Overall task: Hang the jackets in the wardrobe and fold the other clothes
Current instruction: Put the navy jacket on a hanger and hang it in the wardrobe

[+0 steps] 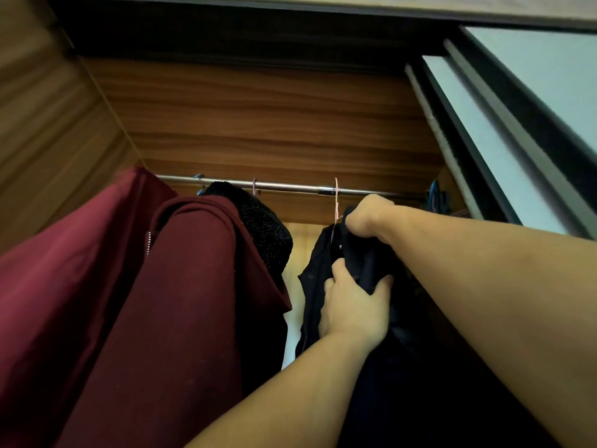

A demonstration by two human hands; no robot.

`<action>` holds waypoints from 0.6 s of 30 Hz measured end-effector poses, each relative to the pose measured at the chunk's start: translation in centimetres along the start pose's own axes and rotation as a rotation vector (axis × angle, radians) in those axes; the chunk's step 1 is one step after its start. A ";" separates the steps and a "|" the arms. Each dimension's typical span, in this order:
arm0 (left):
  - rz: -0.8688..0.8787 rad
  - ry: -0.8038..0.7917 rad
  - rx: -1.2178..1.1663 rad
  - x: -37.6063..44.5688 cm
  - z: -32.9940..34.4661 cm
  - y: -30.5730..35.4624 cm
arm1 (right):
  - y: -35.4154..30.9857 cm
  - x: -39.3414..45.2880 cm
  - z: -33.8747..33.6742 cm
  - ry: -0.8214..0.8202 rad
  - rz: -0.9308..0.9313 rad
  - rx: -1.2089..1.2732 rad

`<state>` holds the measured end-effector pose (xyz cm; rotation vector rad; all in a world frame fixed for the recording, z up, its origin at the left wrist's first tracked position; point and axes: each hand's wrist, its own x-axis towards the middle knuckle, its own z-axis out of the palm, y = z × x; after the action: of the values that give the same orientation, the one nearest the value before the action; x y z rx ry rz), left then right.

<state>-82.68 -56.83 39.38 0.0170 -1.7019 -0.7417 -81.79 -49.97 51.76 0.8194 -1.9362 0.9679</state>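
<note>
Closest to me, at the far left, a dark red hooded jacket (pixel 122 302) fills the lower left of the view, its zip showing near the collar, and it hangs from the rail (pixel 290 185). Just right of it, tucked against its hood, hangs a black fleecy garment (pixel 261 227). Between that and the next piece I see a narrow pale gap, the only open room along the rail's middle. Then comes the dark navy jacket (pixel 326 253) on a pink hanger (pixel 336 202), whose hook sits over the rail. My left hand (pixel 352 305) is closed on a fold of this jacket's front; my right hand (pixel 368 215), higher, is clenched on its collar right beside the hanger. Further right, something blue (pixel 434 197) hangs at the rail's end. Brown wood-grain panels line the wardrobe (pixel 258 118), and sliding door frames (pixel 504 124) edge the right side.
</note>
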 end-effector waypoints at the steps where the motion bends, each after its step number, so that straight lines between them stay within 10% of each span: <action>1: 0.006 0.004 -0.005 0.2 0.0 0.1 | 0.0 0.0 0.1 0.020 0.002 0.010; 18: 0.046 -0.048 -0.026 2.6 -0.7 0.1 | -0.6 1.5 -0.6 0.105 0.038 -0.010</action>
<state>-82.77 -58.13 41.75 -0.0577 -1.7322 -0.7348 -81.80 -49.98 53.45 0.7137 -1.8707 1.0035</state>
